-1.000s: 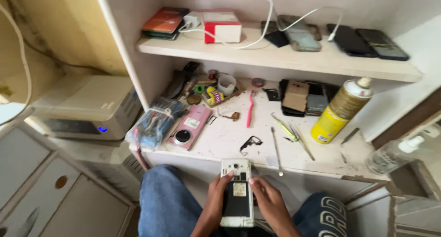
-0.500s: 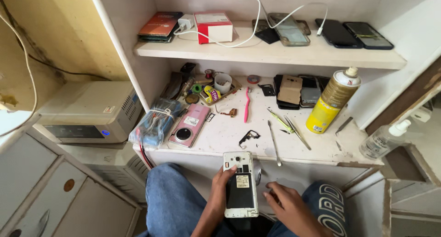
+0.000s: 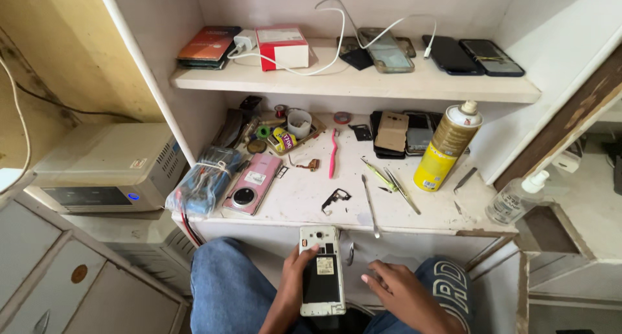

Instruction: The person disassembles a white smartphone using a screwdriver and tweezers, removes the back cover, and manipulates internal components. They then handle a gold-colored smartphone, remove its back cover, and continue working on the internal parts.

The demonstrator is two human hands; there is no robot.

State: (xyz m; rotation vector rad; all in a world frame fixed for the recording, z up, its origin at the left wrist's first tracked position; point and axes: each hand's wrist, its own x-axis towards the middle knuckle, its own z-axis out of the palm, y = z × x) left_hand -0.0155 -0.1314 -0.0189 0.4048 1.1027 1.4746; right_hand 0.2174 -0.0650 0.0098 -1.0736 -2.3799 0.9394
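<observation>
**Opened phone held over the lap, before a cluttered work shelf**

A white phone with its back cover off, showing a dark battery bay and a small label, is held upright above the lap, at the near centre of the scene and just in front of the lower shelf's edge. The left hand grips it along its left side, thumb laid over the edge and fingers curled behind. The right hand lies just to the right of the phone, apart from it, palm down over the knee, its fingers loosely spread and holding nothing.

On the lower shelf, beyond the phone, lie a thin metal tool and a small black frame part. To the left rest a pink phone (camera ring facing up) and a blue bundle of wires. Further back lies a pink toothbrush, and at the far centre a small tray of odds and ends. To the right stands a yellow spray can, upright, with a stack of phones behind it on its left.

The upper shelf carries a red-and-white box, a white cable and several dark phones. At the far left of the scene sits a white box-shaped appliance; at the right, a clear pump bottle.
</observation>
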